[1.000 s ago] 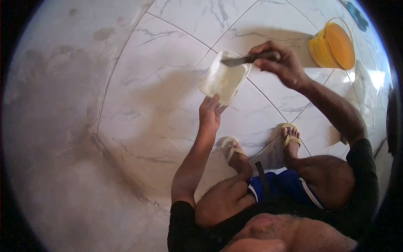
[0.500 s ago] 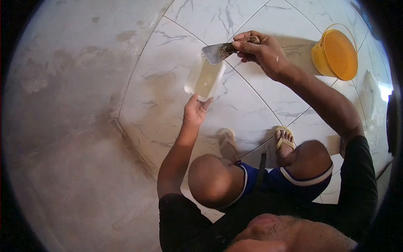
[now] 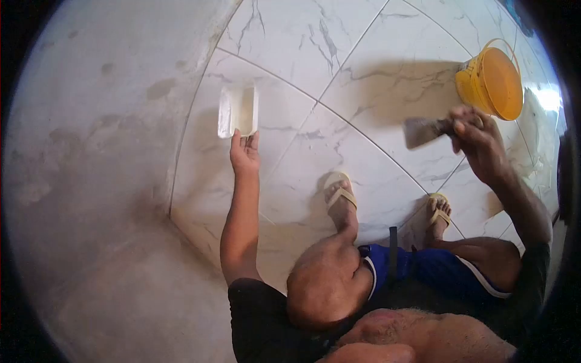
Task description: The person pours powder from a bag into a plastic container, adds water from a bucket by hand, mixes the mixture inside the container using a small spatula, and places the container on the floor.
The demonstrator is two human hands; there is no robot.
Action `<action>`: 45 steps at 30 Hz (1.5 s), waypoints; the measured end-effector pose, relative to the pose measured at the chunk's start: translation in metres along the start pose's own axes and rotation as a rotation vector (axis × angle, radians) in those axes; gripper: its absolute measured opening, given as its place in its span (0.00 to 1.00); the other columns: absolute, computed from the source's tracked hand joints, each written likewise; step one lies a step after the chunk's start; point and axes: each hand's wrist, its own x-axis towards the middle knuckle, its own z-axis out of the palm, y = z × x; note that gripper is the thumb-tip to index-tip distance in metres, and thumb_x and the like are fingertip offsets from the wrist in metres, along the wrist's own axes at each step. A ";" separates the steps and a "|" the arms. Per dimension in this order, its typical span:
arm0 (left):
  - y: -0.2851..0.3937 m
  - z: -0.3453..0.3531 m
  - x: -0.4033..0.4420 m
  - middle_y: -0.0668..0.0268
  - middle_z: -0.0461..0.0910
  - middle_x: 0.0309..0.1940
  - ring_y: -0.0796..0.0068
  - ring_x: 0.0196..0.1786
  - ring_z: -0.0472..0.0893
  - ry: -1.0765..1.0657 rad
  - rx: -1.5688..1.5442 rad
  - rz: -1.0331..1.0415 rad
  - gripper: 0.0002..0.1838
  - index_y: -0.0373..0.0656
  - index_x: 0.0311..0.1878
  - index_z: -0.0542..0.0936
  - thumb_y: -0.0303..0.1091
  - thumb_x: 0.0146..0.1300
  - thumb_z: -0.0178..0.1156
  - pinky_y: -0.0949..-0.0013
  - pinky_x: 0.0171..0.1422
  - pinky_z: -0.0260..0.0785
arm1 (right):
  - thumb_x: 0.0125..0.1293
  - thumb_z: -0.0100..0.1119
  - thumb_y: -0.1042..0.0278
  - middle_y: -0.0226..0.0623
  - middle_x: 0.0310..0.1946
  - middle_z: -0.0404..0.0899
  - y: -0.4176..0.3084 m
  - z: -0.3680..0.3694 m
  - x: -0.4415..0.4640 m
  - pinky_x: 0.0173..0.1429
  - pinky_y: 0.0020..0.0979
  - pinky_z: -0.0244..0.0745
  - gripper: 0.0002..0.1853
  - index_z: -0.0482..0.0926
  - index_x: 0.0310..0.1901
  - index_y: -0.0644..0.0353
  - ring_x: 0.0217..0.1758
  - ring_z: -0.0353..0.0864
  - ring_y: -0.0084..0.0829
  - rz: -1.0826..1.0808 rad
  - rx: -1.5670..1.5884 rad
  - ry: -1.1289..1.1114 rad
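Note:
A white rectangular plastic tub [image 3: 224, 114] is gripped at its near end by my left hand [image 3: 245, 154], thumb over the rim. Whitish smears coat its inner side. My right hand [image 3: 481, 142] is closed around the dark handle of a putty knife [image 3: 422, 132], whose broad, dirty blade points left. The knife is held apart from the tub, nearer to the yellow bucket. Slight motion blur softens the right hand and the blade.
A yellow bucket [image 3: 474, 85] with a raised handle stands on the marbled white tiles [image 3: 357, 142] at the right. On the left rises a bare grey plastered wall [image 3: 103, 151]. My sandalled feet [image 3: 341, 195] are planted on the tiles below.
My right hand has drawn the putty knife away from above the tub, to the right and down. My left hand has shifted left with the tub. My knees have spread apart.

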 end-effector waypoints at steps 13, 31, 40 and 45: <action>0.070 0.009 0.207 0.60 0.78 0.55 0.65 0.57 0.79 0.133 0.042 0.072 0.23 0.38 0.60 0.75 0.39 0.67 0.66 0.60 0.61 0.80 | 0.64 0.68 0.51 0.42 0.50 0.77 -0.041 -0.061 -0.131 0.32 0.21 0.75 0.26 0.74 0.57 0.58 0.45 0.81 0.26 0.001 -0.291 0.572; 0.070 0.046 0.263 0.53 0.76 0.55 0.59 0.57 0.79 0.310 0.076 0.121 0.30 0.27 0.58 0.72 0.35 0.60 0.73 0.56 0.59 0.82 | 0.69 0.65 0.68 0.51 0.43 0.83 -0.086 -0.021 -0.108 0.38 0.26 0.82 0.19 0.74 0.56 0.69 0.39 0.85 0.32 -0.033 0.201 0.571; 0.054 0.063 0.273 0.53 0.76 0.54 0.58 0.56 0.79 0.425 0.131 0.145 0.31 0.25 0.58 0.71 0.34 0.59 0.73 0.55 0.60 0.82 | 0.69 0.64 0.68 0.51 0.42 0.83 -0.084 -0.045 -0.106 0.37 0.24 0.80 0.19 0.74 0.56 0.71 0.34 0.83 0.30 0.094 0.192 0.706; 0.046 0.072 0.276 0.54 0.76 0.54 0.59 0.54 0.80 0.468 0.132 0.158 0.32 0.25 0.58 0.72 0.36 0.58 0.73 0.57 0.57 0.84 | 0.70 0.64 0.68 0.52 0.42 0.83 -0.083 -0.053 -0.099 0.36 0.24 0.80 0.19 0.74 0.56 0.71 0.34 0.83 0.29 0.093 0.191 0.694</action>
